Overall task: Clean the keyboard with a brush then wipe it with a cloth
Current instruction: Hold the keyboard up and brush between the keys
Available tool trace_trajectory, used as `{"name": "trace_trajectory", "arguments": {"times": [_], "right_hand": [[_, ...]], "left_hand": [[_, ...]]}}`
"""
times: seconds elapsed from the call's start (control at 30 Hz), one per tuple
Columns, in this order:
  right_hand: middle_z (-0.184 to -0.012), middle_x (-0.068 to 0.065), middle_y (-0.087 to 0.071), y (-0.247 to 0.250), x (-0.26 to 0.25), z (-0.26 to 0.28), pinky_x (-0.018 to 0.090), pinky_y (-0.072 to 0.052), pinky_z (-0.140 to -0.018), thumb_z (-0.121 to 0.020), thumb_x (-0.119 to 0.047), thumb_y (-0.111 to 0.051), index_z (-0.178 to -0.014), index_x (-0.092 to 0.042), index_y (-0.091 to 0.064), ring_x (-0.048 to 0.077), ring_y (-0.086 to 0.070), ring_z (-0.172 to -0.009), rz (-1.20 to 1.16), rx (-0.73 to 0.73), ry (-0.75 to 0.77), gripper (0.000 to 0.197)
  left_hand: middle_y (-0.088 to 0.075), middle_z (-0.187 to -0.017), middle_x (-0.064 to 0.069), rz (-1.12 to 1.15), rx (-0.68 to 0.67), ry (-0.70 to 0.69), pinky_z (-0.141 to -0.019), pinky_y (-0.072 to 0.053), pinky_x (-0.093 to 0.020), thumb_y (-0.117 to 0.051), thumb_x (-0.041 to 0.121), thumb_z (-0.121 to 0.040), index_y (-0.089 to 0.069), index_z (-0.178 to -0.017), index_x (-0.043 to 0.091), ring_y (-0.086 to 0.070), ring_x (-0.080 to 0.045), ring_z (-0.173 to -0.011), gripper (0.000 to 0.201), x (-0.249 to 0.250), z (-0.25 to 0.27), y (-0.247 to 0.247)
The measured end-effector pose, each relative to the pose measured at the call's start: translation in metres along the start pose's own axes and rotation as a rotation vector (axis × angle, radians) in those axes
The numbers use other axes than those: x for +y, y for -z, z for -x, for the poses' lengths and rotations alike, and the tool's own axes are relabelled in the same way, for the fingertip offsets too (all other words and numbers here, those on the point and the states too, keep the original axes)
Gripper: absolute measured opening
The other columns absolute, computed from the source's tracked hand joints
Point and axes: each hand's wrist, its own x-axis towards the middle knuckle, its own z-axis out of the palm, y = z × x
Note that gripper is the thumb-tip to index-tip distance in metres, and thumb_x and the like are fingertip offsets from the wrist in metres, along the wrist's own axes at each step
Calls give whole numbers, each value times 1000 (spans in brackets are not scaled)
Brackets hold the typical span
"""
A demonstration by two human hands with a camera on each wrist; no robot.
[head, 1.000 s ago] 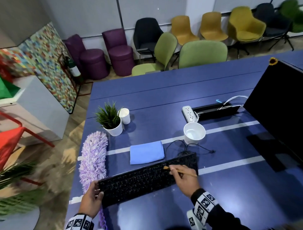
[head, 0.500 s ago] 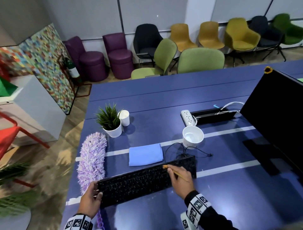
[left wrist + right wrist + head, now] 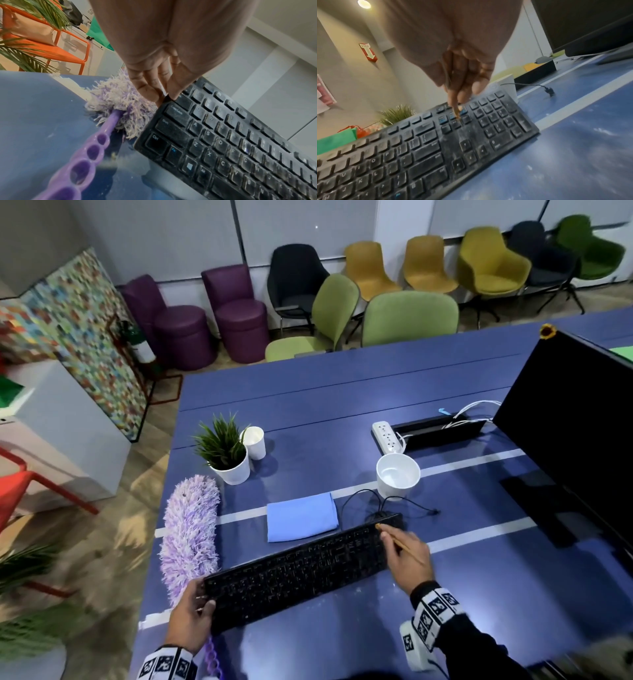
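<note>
From the head view, my right hand [image 3: 409, 556] had crept slightly toward the far edge of the keyboard [image 3: 301, 568] over the last second, the thin brush [image 3: 397, 542] pinched in its fingers with the tip now at the top rows near the number pad. That told me brushing was under way and only that end had been covered. The blue cloth [image 3: 301, 517] lay untouched just beyond the keyboard, so wiping was yet to come. My left hand [image 3: 191, 616] gripped the keyboard's left end as before, beside the purple duster [image 3: 190, 530].

On the left wrist, thumb and fingers [image 3: 145, 86] clamped the dusty keyboard [image 3: 223, 148] at its corner.

On the right wrist, the brush [image 3: 455, 106] tip touched the keys directly below my pinching fingers [image 3: 477, 86].
</note>
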Motion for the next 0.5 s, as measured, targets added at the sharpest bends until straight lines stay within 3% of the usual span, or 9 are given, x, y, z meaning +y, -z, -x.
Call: {"name": "trace_trajectory", "arguments": {"times": [0.03, 0.1, 0.17, 0.27, 0.3, 0.37, 0.43, 0.5], "right_hand": [[-82, -15, -70, -3, 2, 5, 0, -42, -74, -85, -20, -60, -94, -22, -75, 2, -61, -69, -13, -82, 15, 18], [-80, -20, -68, -13, 14, 17, 15, -53, -75, -86, -13, -64, -90, -21, -77, 3, -65, -69, -41, -219, -52, 15], [-79, -14, -71, -18, 26, 24, 26, -56, -78, -85, -6, -66, -84, -16, -77, 3, -67, -75, -83, -198, -164, 15], [-76, -22, -68, -15, 32, 28, 9, -51, -75, -84, -4, -67, -86, -17, -76, -4, -66, -77, -131, -87, -214, 16], [-72, -25, -68, -14, 31, 30, 8, -51, -73, -85, -6, -67, -86, -20, -76, -6, -66, -74, -123, -154, -222, 16], [-65, -28, -68, -14, 32, 33, 12, -53, -73, -86, -12, -66, -84, -28, -76, -7, -66, -71, -111, -336, -270, 18], [-71, -21, -72, -12, 37, 32, 19, -56, -76, -86, -16, -67, -82, -36, -72, -4, -68, -72, -144, -290, -322, 21], [-74, -13, -75, -8, 42, 29, 20, -56, -77, -87, -19, -66, -83, -37, -71, -2, -69, -75, -160, -219, -351, 19]], "left_hand": [[-67, -94, -18, 6, -6, 4, -61, -41, 2, -61, -16, -81, -51, -114, 6, -67, -27, -78, 40, -1, -1, 0], [-67, -97, -20, 32, -28, 11, -61, -43, -1, -60, -16, -82, -50, -115, 7, -69, -27, -78, 41, -3, -4, 0], [-66, -97, -21, 56, -41, 22, -62, -45, -3, -57, -18, -83, -49, -114, 8, -69, -22, -73, 41, -1, -3, 1], [-63, -93, -17, 109, -49, 41, -62, -46, -2, -53, -21, -84, -47, -112, 9, -65, 4, -69, 42, 8, 1, 3], [-62, -93, -17, 125, -61, 45, -62, -46, -2, -52, -22, -84, -47, -113, 8, -64, 5, -68, 42, 8, 1, 3], [-62, -97, -23, 147, -73, 49, -62, -46, -3, -51, -22, -85, -47, -116, 4, -65, -4, -69, 41, 8, 1, 3], [-62, -99, -26, 161, -92, 42, -63, -47, -4, -49, -24, -85, -46, -119, 0, -65, -13, -71, 41, 10, 1, 3], [-61, -95, -20, 168, -83, 44, -63, -45, -2, -49, -24, -85, -46, -117, 2, -64, 2, -66, 41, 14, 3, 5]]}}
